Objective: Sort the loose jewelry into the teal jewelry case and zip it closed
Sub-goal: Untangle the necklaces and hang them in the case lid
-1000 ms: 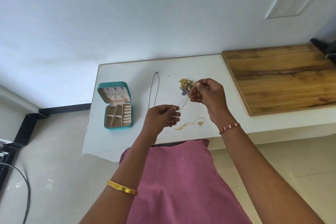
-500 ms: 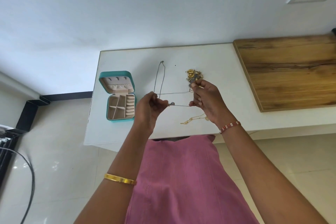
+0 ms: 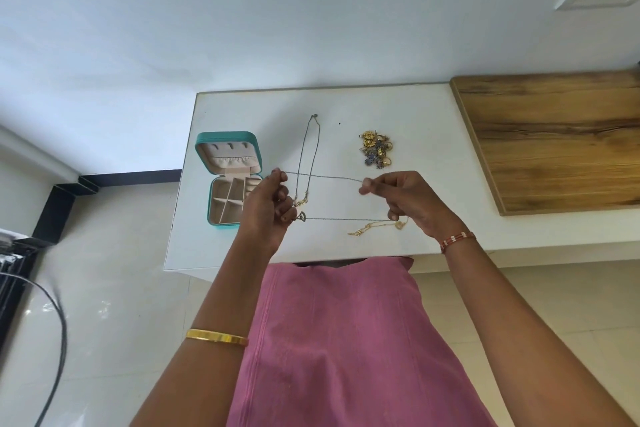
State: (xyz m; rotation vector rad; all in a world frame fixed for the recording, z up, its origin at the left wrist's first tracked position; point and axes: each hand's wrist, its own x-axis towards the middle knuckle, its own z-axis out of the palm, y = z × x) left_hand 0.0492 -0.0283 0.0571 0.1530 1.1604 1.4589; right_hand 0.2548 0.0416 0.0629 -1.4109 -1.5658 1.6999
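A thin silver chain [image 3: 325,177] is held stretched above the white table [image 3: 408,107], drawn out into a long flat loop: the upper strand runs straight between the two hands, the lower strand runs back beneath it with a small dark pendant [image 3: 300,217] hanging close to the left hand. The left hand [image 3: 268,211] pinches one end of the loop with curled fingers; the right hand [image 3: 403,199] pinches the other end between thumb and forefinger, remaining fingers curled. In my judgement the chain is pulled taut to straighten it and keep it free of tangles ahead of stowing. The chain is very fine, its links too small to make out. The teal jewelry case [image 3: 227,180] lies open at the table's left edge, just beside the left hand, lid back, beige compartments exposed and apparently unfilled. A second necklace [image 3: 310,156] lies on the table behind the stretched one. A gold chain [image 3: 375,227] lies under the right hand, and a heap of small gold and blue pieces [image 3: 375,149] sits further back. A wooden board [image 3: 554,139] adjoins on the right.
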